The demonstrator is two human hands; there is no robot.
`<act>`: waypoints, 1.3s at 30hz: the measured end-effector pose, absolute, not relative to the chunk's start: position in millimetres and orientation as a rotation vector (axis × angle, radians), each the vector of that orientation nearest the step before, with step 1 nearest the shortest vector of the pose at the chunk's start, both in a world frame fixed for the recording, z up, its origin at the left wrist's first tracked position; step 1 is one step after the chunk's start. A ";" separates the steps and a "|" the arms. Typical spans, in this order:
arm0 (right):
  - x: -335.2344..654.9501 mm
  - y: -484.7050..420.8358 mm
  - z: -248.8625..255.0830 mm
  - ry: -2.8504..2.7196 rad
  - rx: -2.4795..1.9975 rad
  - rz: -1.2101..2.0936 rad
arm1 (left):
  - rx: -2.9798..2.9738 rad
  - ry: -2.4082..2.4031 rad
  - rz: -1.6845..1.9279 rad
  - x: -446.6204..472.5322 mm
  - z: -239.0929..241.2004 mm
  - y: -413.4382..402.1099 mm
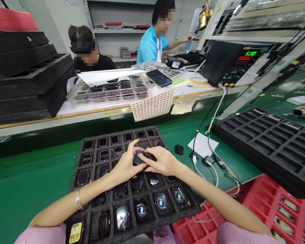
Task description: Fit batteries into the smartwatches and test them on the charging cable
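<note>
A smartwatch (138, 158) without a strap is pinched between my two hands, over the middle of a black foam tray (77, 211). My left hand (128, 162) grips its left side, thumb and fingers curved around it. My right hand (162, 160) holds the other side, with a finger lying over the dark screen. Compartments of the tray hold several more watch cases, many dark-faced with purple rims. Near the front edge some screens are lit, including a watch with a yellow face (75, 232) and one with a round dial (141, 209). My fingers hide part of the held watch.
Right of the tray lie a small black watch case (179, 149), white paper (204, 144) and charging cables. A black slotted tray (259, 135) and a red tray (263, 196) stand farther right. Behind are a shelf with a phone (159, 78), a power supply (234, 62) and two people.
</note>
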State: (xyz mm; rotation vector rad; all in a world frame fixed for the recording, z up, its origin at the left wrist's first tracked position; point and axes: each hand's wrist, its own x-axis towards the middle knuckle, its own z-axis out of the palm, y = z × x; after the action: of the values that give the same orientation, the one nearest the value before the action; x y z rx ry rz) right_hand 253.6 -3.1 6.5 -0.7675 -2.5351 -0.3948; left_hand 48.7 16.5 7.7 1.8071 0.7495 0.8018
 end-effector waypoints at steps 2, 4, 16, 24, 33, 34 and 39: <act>255.0 -11.3 5.5 -2.524 -0.862 -0.205 | 1.774 0.739 0.790 50.0 6.7 14.1; 254.4 -21.6 4.3 -2.438 -0.944 0.085 | 1.763 0.711 0.793 52.1 6.5 10.7; 341.7 -43.8 -0.2 -1.770 -1.707 0.425 | 2.201 0.614 0.572 50.8 -11.2 -5.3; 342.2 -57.6 -45.9 -1.947 -1.893 0.507 | 2.338 0.516 0.468 53.9 -37.8 -7.7; 355.1 -74.4 21.2 -1.585 -1.251 1.370 | 2.348 0.505 0.607 50.6 -45.9 -6.5; 349.2 -80.0 26.2 -1.574 -1.160 1.388 | 2.361 0.502 0.602 50.3 -45.7 -6.9; 296.8 -101.2 20.9 -1.401 -1.238 0.927 | 2.327 0.594 0.567 49.4 -46.0 -6.5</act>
State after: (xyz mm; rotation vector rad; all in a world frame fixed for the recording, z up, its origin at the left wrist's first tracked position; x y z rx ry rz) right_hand 296.8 -101.2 20.9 -1.2382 -1.4013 0.9274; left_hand 49.4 -6.5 -46.0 2.3265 0.5941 0.5668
